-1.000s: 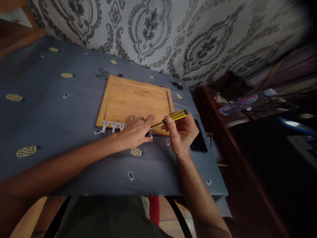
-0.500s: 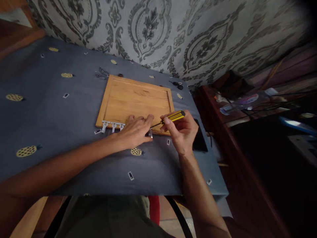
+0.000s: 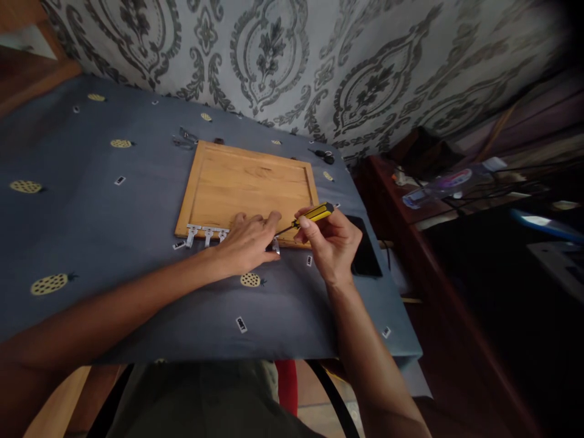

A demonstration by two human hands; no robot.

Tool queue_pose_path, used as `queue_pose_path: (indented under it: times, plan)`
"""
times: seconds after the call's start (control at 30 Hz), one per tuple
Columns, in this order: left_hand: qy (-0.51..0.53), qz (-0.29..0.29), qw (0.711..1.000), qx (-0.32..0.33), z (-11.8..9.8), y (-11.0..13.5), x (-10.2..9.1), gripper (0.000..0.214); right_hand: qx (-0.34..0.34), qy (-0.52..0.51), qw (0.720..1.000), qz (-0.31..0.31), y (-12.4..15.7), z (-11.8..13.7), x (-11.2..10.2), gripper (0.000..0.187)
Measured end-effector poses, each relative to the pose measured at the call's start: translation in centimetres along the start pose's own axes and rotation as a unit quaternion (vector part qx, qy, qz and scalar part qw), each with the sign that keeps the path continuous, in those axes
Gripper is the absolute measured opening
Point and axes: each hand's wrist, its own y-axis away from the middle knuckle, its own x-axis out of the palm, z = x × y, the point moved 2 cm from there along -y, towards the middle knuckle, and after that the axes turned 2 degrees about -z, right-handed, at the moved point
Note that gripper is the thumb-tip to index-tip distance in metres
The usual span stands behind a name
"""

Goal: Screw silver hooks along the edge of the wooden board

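A wooden panel (image 3: 255,185) with a raised frame lies flat on the cloth-covered table. Silver metal hooks (image 3: 208,236) sit in a row along its near edge, towards the left. My left hand (image 3: 249,243) lies over that edge with fingers spread, pressing down, its thumb near another metal hook (image 3: 276,246). Whatever is under the palm is hidden. In my right hand (image 3: 335,246) is a yellow and black screwdriver (image 3: 318,212), held slanted between thumb and fingers. Its shaft points down-left to the hook beside my left index finger; the tip's exact contact is too small to tell.
Behind the panel lie a metal clip-like item (image 3: 185,137) and a black-handled tool (image 3: 325,156). A dark flat phone or tablet (image 3: 366,252) rests right of my right hand. A plastic bottle (image 3: 451,181) and cables are on the brown furniture at right. A patterned curtain (image 3: 274,55) hangs behind.
The screwdriver handle and my right hand have shifted slightly left and turned a little. My left hand stays on the panel edge. The whole view has moved slightly.
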Motion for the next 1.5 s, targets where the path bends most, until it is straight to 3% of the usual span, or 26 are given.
queue_pose_path:
  times: [0.63,0.97,1.33,1.5]
  plan:
    - [0.01,-0.019,1.0,0.01,0.2,-0.1,0.4,0.049,-0.009,0.027,0.999,-0.039,0.3,-0.2,0.3,0.027]
    - [-0.001,-0.014,1.0,0.008,0.1,-0.1,0.3,0.052,-0.022,-0.002,0.999,0.035,0.3,0.3,-0.2,0.016]
    - [-0.005,-0.004,1.0,0.002,0.0,-0.1,0.1,0.054,-0.01,-0.003,0.999,0.037,-0.3,0.8,-0.7,0.025]
    - [0.001,0.009,1.0,-0.001,0.0,0.0,0.0,0.054,-0.055,-0.011,0.997,-0.057,0.1,1.2,-0.8,0.024]
